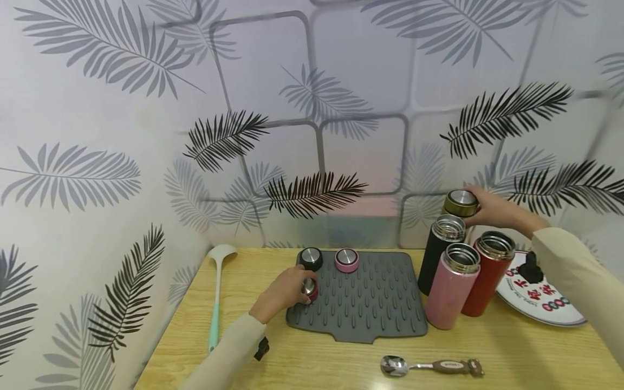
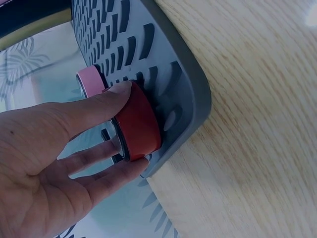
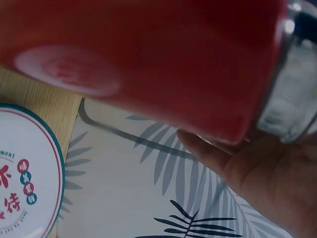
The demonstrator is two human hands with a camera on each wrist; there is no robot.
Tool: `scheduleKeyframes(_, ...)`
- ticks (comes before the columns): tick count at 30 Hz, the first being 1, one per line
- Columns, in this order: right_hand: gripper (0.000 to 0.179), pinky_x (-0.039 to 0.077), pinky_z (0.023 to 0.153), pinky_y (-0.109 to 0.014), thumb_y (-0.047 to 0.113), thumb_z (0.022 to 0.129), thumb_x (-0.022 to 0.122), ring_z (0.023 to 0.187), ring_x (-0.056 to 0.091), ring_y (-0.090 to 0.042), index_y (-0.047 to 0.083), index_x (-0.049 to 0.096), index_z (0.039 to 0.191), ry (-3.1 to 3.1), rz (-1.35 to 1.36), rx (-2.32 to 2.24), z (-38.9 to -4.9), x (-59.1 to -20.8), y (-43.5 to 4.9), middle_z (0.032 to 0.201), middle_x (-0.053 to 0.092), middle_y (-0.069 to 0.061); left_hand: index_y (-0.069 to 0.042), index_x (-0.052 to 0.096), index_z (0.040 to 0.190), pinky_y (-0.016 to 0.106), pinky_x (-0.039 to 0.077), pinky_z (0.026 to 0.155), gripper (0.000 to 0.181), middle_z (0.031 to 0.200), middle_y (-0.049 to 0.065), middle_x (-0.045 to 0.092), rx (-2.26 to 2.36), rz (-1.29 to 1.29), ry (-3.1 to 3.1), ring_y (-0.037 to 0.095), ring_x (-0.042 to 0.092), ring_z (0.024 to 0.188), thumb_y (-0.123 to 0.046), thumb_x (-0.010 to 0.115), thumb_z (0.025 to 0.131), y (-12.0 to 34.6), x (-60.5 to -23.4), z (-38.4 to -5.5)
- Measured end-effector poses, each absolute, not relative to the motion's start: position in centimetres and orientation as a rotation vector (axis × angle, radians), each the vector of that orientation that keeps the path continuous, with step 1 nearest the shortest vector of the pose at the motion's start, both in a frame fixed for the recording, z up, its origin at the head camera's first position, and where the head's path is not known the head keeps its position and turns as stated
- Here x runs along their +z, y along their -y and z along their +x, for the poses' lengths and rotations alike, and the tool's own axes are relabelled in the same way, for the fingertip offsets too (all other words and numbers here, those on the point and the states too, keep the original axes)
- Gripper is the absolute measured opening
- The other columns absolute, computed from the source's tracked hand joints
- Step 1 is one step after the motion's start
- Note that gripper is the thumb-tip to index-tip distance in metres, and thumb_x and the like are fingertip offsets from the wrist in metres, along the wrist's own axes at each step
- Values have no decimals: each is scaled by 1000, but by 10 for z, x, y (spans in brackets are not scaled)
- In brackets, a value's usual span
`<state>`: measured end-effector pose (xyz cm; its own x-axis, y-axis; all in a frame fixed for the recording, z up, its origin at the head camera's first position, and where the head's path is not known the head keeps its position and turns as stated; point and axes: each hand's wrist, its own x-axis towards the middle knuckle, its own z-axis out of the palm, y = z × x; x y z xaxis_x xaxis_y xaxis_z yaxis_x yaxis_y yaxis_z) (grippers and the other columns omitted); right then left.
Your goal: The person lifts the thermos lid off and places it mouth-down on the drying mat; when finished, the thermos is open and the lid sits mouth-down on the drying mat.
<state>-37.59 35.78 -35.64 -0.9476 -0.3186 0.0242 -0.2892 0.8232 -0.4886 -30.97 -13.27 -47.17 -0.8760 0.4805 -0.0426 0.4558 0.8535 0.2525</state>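
Note:
My left hand [image 1: 287, 292] pinches a red bottle lid [image 2: 138, 121] between thumb and fingers at the left front part of a grey ridged drying mat [image 1: 361, 295]. Beyond it on the mat sit a black lid [image 1: 311, 259] and a pink lid [image 1: 346, 260]. At the back right, my right hand [image 1: 497, 210] grips an olive-green thermos [image 1: 460, 203] near its capped top. Three lidless thermoses stand in front of that one: black [image 1: 434, 260], pink [image 1: 450, 292] and red [image 1: 489, 276]. In the right wrist view the red thermos hides much of the right hand.
A white plate [image 1: 531, 292] with red lettering lies at the right, under the right forearm. At the left edge is a ladle [image 1: 216, 298] with a mint handle. A spoon [image 1: 431, 366] with a brown handle lies near the front. The patterned wall [image 1: 361, 70] rises behind the table.

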Motion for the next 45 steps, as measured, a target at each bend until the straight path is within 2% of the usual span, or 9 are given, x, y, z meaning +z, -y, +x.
scheduleKeyframes(7,85,46,96,-68,16,92,80,114,58,-55,-23,28,146,-2958,-455,-817,-376,-357,-360,129,51,-44,-9,73,127,45,57,95,49,115,16,67,340,717,-2933,29,65,105,-10,91,81,132,-471,-310)
scheduleKeyframes(17,76,50,93,-56,16,94,78,111,60,-47,-19,32,144,-2911,-396,-954,-376,-364,-363,128,54,-39,-9,72,127,46,57,95,49,118,18,67,345,730,-2928,31,65,107,-9,91,81,133,-473,-308)
scheduleKeyframes(25,90,45,99,-64,32,94,80,120,53,-52,-16,28,151,-3006,-290,-1075,-365,-357,-373,135,50,-39,-10,73,128,43,57,94,50,117,15,67,302,714,-2949,28,65,106,-11,91,82,134,-476,-310)
scheduleKeyframes(27,91,47,96,-58,34,95,79,121,51,-51,-14,27,152,-3050,-237,-1147,-359,-350,-375,136,48,-38,-10,73,127,43,57,93,50,116,15,67,304,731,-2947,29,65,104,-11,91,82,134,-475,-310)
scheduleKeyframes(30,86,47,87,-39,36,95,78,117,51,-41,-10,31,150,-3139,-166,-1283,-349,-334,-377,137,48,-32,-9,72,128,44,56,95,50,117,16,67,312,733,-2943,30,65,107,-11,91,82,133,-476,-311)
scheduleKeyframes(34,82,40,81,-20,38,93,81,109,49,-11,4,37,153,-3267,-91,-1483,-334,-313,-372,133,51,-4,-9,73,126,46,56,97,49,119,17,67,337,717,-2945,32,66,110,-10,92,81,133,-476,-311)
scheduleKeyframes(37,79,43,92,-16,29,91,83,110,48,2,18,39,155,-3297,-69,-1753,-323,-296,-365,129,49,14,-9,73,126,46,56,97,49,119,17,67,341,709,-2944,31,65,110,-10,92,81,133,-476,-311)
scheduleKeyframes(39,77,44,102,-16,21,90,83,118,51,0,23,41,154,-3299,-77,-1941,-315,-283,-358,132,49,20,-9,73,126,45,56,96,49,118,16,67,341,706,-2941,30,65,109,-10,91,81,133,-476,-311)
scheduleKeyframes(45,73,36,122,-31,11,95,75,144,48,-13,27,40,157,-3340,-166,-2117,-275,-239,-329,155,50,5,-9,73,127,44,56,96,49,117,16,67,348,706,-2935,29,65,107,-10,91,81,133,-475,-309)
